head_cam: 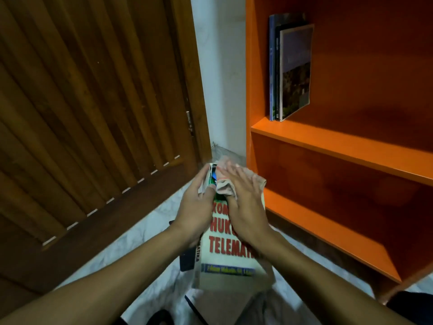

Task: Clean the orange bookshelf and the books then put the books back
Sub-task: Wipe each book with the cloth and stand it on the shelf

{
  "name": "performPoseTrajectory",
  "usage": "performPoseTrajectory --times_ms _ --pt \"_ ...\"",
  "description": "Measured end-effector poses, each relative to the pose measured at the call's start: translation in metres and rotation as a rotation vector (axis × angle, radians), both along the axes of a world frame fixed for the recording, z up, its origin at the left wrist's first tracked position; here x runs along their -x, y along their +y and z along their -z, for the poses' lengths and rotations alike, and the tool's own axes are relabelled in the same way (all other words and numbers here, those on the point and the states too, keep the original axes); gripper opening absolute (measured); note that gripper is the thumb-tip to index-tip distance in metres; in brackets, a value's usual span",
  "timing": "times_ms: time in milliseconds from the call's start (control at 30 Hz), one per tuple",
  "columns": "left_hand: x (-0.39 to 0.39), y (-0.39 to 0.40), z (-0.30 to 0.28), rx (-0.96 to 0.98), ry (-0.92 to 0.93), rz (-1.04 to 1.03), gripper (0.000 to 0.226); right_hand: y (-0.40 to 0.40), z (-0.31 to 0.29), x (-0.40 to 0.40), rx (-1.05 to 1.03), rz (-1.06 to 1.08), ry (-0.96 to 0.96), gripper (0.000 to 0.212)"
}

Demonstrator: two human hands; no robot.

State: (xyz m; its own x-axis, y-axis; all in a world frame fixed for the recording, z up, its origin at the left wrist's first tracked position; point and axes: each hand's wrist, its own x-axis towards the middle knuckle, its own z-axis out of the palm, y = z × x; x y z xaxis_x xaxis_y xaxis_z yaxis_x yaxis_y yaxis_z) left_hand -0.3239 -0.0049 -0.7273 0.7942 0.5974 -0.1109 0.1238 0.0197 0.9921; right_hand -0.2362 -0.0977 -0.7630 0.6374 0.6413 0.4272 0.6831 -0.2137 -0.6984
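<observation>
Wiping a book (230, 245) is the step in hand, so the task looks midway. The left hand (195, 207) grips the book's left edge, fingers curled round it, at about 6 o'clock in view. The right hand (243, 198) lies flat, fingers straight, pressing a pinkish cloth (226, 184) onto the cover's far end. On the bookshelf (339, 146), at 2 o'clock, three books (290, 66) already stand upright against the left wall of the upper shelf; the lower shelves visible hold nothing. Under the held book, more books (187, 259) seem to lie on the floor (150, 226), likely waiting. Whether the shelves are already wiped cannot be told.
</observation>
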Motion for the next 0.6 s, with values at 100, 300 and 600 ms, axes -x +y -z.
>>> performPoseTrajectory --times_ms 100,300,600 --pt "-0.012 0.016 0.009 0.178 -0.068 -0.181 0.045 0.001 0.010 0.012 0.038 -0.129 0.067 0.058" --pt "-0.015 0.061 0.009 0.338 -0.143 -0.439 0.048 -0.017 0.026 0.031 0.020 -0.382 0.145 0.042" --pt "0.006 0.071 -0.012 0.101 -0.149 -0.412 0.048 -0.028 0.018 0.022 -0.082 -0.252 0.406 0.015"
